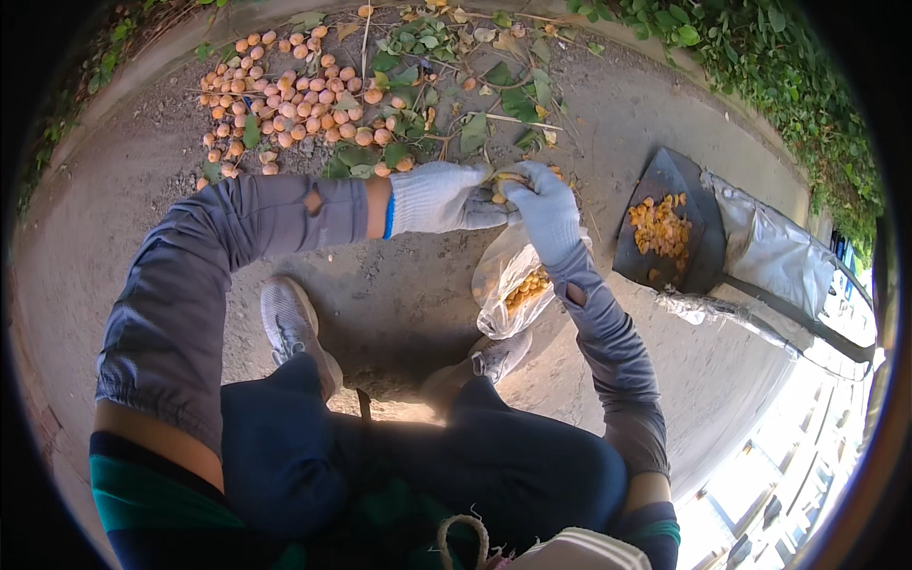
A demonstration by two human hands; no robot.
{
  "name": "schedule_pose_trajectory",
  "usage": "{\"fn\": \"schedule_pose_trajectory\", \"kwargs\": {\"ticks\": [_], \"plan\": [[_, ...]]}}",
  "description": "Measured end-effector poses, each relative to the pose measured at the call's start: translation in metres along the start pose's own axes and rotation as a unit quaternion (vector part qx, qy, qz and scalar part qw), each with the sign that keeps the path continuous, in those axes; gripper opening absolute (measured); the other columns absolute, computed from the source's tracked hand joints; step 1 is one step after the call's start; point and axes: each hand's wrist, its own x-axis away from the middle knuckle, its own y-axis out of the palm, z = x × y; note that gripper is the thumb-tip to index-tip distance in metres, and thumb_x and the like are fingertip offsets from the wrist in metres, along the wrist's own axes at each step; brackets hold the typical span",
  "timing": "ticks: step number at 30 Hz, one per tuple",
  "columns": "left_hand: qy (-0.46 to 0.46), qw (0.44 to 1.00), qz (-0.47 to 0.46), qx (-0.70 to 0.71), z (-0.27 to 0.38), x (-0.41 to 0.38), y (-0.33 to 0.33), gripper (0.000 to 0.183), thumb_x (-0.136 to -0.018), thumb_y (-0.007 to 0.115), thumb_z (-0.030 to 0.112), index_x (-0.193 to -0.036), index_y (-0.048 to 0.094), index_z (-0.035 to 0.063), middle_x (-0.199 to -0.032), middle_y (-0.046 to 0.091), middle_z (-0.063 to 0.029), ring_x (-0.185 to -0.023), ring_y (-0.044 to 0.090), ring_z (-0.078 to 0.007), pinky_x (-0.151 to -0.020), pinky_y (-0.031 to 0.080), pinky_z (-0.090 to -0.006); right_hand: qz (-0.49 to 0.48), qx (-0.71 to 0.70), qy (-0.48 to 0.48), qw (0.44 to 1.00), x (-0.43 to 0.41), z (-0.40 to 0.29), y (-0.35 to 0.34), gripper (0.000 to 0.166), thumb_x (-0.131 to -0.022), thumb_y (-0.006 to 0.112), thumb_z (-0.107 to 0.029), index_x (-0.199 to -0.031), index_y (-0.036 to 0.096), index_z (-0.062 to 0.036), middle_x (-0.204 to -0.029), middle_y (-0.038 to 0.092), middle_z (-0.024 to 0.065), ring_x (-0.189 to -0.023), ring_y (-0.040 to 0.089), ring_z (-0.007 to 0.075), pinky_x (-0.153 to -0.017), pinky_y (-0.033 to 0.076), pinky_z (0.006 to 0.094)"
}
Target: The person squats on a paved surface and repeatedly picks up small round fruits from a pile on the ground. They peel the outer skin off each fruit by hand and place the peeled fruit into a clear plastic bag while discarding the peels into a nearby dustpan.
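Observation:
My left hand (442, 198) and my right hand (545, 208), both in pale knitted gloves, meet at the fingertips beyond my knees. Between them they pinch a small yellowish fruit (507, 177), partly hidden by the fingers. A clear plastic bag (491, 271) stands just below my right hand, beside my right shoe. Inside it lie several yellow-orange pieces (527, 288) that look like ginkgo seeds. Beyond my left forearm a spread of round, pinkish-orange fruits (299, 107), like ginkgo fruits, covers the ground.
Green leaves and stems (456, 121) lie beside the fruits. At right rests a dark dustpan (687, 260) holding orange pulp or skins (659, 228), with silvery sheeting (773, 242) beside it. Leafy plants (776, 92) line the upper right edge. My shoes (292, 313) stand on the bare ground.

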Motion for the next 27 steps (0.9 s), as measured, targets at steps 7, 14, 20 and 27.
{"fn": "schedule_pose_trajectory", "kwargs": {"ticks": [7,14,20,27], "plan": [[0.016,0.989,0.125,-0.078,-0.005,-0.013,-0.001,0.024,-0.102,0.055,0.013,-0.123,0.056,0.0006,-0.112,0.065,-0.0102,-0.093,0.068,-0.0182,-0.081,0.060,-0.0255,0.024,0.014,0.006,1.000,-0.002,0.008,-0.009,0.024,-0.092,0.065,-0.011,-0.112,0.065,0.0017,-0.084,0.068,0.0065,-0.061,0.063,0.0118,-0.054,0.052,0.0258],[0.002,0.988,0.094,-0.120,-0.018,-0.031,0.013,0.027,-0.100,0.054,0.008,-0.125,0.057,-0.0013,-0.108,0.067,-0.0103,-0.093,0.068,-0.0168,-0.083,0.059,-0.0284,0.240,0.107,-0.080,0.962,-0.022,0.017,-0.141,0.018,-0.092,0.062,-0.006,-0.108,0.068,-0.0015,-0.090,0.070,0.0048,-0.073,0.063,0.0104,-0.061,0.051,0.0249],[0.045,0.923,0.012,-0.381,-0.056,-0.059,0.048,0.019,-0.096,0.054,0.006,-0.113,0.060,-0.0009,-0.107,0.065,-0.0102,-0.102,0.067,-0.0209,-0.079,0.058,-0.0322,0.339,0.561,0.260,0.709,-0.028,0.051,-0.281,0.049,-0.090,0.065,-0.024,-0.134,0.053,-0.0059,-0.135,0.055,0.0205,-0.129,0.053,0.0362,-0.106,0.047,0.0437],[0.222,0.287,-0.154,-0.919,-0.122,-0.078,0.046,0.023,-0.083,0.066,0.017,-0.103,0.064,0.0046,-0.094,0.067,-0.0139,-0.085,0.070,-0.0289,-0.067,0.057,-0.0408,0.221,0.621,0.369,0.655,-0.023,0.076,-0.288,0.041,-0.095,0.058,-0.032,-0.130,0.064,-0.0116,-0.143,0.054,0.0133,-0.131,0.052,0.0320,-0.103,0.048,0.0418]]}}
